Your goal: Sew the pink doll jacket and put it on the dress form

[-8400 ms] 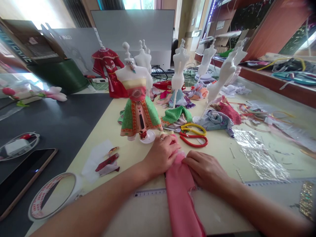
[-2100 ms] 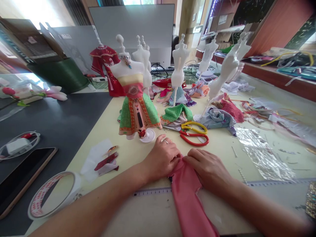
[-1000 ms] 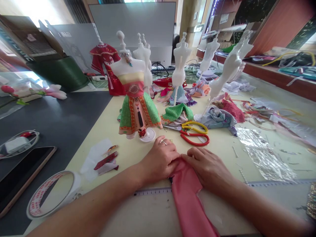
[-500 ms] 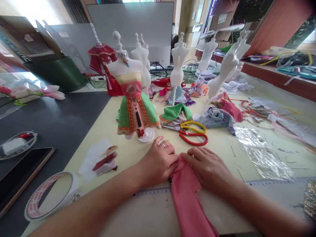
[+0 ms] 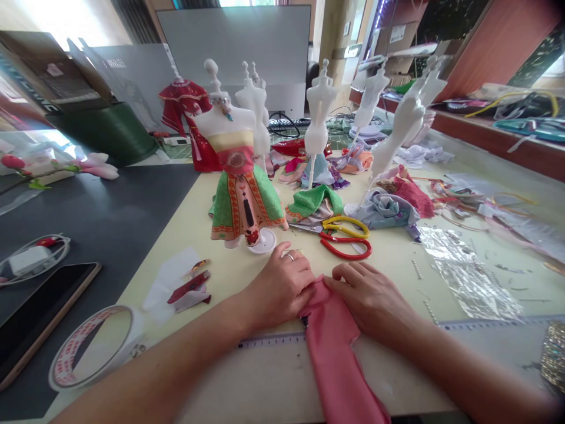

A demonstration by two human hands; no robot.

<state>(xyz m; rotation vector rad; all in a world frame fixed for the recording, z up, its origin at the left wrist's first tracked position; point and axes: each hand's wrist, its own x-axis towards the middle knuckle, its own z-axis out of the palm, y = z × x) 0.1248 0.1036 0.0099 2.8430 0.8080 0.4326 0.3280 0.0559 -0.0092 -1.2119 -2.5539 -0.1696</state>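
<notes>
A strip of pink cloth (image 5: 333,353) runs from between my hands down over the table's near edge. My left hand (image 5: 282,285) has its fingers curled on the cloth's upper left edge, with a ring on one finger. On the upper right edge, my right hand (image 5: 368,291) pinches the cloth between thumb and fingers. Scissors (image 5: 344,235) with one yellow and one red handle lie just beyond my hands. A small mannequin in a green and pink dress (image 5: 242,194) stands behind my left hand.
White mannequins (image 5: 320,118) stand farther back among crumpled cloth pieces (image 5: 388,209). At the left are a tape roll (image 5: 95,347), a phone (image 5: 44,318) and fabric scraps (image 5: 189,288). A clear ruler (image 5: 273,340) lies under the cloth; silvery film (image 5: 468,271) is at the right.
The view has shifted slightly. Both hands stay at the top of the pink cloth, with only tiny finger movements.
</notes>
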